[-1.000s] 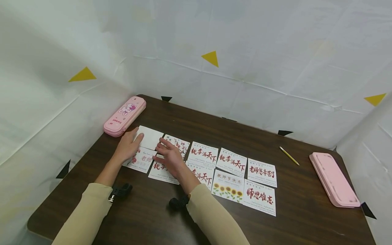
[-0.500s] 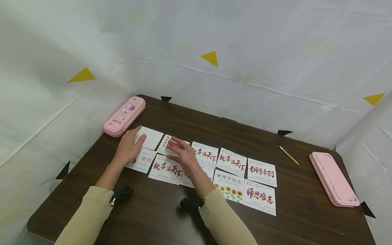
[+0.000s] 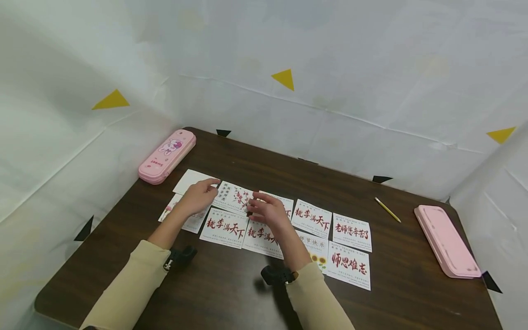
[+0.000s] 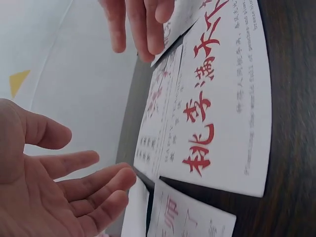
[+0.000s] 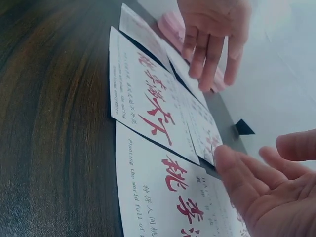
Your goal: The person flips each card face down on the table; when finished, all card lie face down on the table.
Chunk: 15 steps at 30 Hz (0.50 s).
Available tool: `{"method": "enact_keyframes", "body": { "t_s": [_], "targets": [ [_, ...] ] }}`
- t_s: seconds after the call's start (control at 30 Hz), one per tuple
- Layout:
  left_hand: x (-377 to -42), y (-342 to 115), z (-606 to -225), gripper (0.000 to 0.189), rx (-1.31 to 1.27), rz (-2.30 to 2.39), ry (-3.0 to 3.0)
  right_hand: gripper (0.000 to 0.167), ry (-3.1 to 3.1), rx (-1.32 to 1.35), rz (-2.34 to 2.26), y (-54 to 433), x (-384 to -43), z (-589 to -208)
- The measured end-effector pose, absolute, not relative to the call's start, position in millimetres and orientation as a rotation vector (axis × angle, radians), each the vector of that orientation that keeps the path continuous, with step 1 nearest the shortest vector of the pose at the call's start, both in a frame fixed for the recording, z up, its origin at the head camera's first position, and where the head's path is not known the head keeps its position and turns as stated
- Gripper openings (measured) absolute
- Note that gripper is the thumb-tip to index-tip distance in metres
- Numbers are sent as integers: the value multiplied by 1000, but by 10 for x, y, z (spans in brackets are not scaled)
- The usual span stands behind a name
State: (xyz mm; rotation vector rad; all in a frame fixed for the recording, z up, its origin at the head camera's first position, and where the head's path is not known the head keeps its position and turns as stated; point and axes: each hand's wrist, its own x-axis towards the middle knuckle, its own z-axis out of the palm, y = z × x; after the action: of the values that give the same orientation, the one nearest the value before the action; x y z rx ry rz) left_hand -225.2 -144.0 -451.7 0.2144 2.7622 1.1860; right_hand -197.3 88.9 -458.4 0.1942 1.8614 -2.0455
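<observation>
Two rows of white greeting cards with Chinese writing lie on the dark table. My left hand (image 3: 199, 198) hovers, fingers extended and holding nothing, over the blank white card (image 3: 189, 180) and the flower card (image 3: 169, 208) at the left end. To its right is a blossom card (image 3: 232, 196); in front lies a card with red characters (image 3: 222, 230). My right hand (image 3: 272, 214) is raised over the middle cards, partly hiding them. In the right wrist view, the fingers (image 5: 242, 173) of that hand are loosely spread, with nothing between them.
A pink pencil case (image 3: 168, 156) with a rabbit picture stands at the back left. Another pink case (image 3: 447, 240) lies at the right, with a yellow pencil (image 3: 387, 209) nearer the cards. White sheeting (image 3: 330, 59) rises behind the table.
Both hands have moved to the right across the cards. My left hand has come off the blank card's left edge; the right has passed from the second column to the middle. The cards stay put.
</observation>
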Motion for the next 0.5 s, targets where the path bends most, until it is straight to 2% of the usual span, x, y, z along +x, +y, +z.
{"method": "enact_keyframes", "body": {
  "t_s": [0.5],
  "targets": [
    [-2311, -1359, -4549, 50, 121, 1107, 2729, 44, 1870, 162, -1975, 949, -1944, -4598]
  ]
}}
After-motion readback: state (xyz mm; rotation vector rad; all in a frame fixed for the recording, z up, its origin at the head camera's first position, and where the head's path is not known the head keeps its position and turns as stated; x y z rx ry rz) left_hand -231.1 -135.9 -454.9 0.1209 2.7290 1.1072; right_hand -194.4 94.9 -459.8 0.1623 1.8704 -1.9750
